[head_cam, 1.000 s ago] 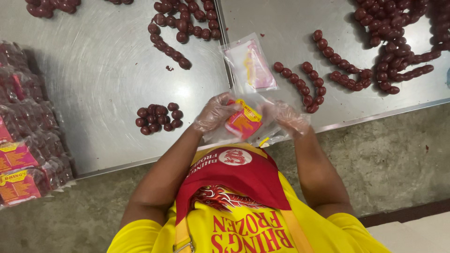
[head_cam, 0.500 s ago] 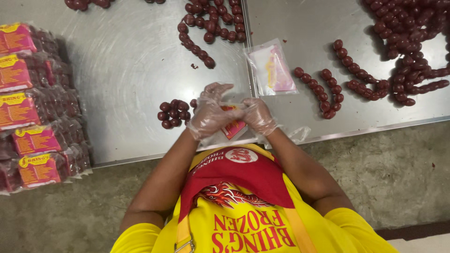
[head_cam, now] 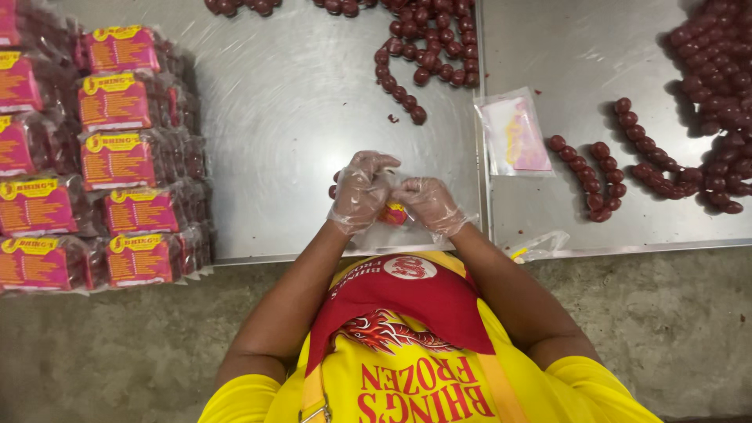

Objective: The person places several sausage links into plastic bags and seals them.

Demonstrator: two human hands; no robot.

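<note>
Both my hands wear clear plastic gloves and are pressed together over the front of a steel table [head_cam: 298,125]. My left hand [head_cam: 360,188] and my right hand [head_cam: 428,205] pinch a small clear plastic bag with a pink and yellow label [head_cam: 394,213] between them. Most of the bag is hidden by my fingers. A small cluster of dark red sausage balls [head_cam: 334,190] peeks out just left of my left hand; whether any are in the bag I cannot tell.
Several sealed packs with pink labels [head_cam: 117,157] are stacked at the left. Strings of dark red sausage balls lie at the back [head_cam: 427,59], to the right [head_cam: 587,168] and in a heap at far right [head_cam: 717,78]. Empty labelled bags [head_cam: 513,137] lie right of the table seam, and another clear bag [head_cam: 540,244] lies at the front edge.
My hands have come together from holding the bag spread apart, and the bag is now bunched between them. The view has swung so the packs at the left show more.
</note>
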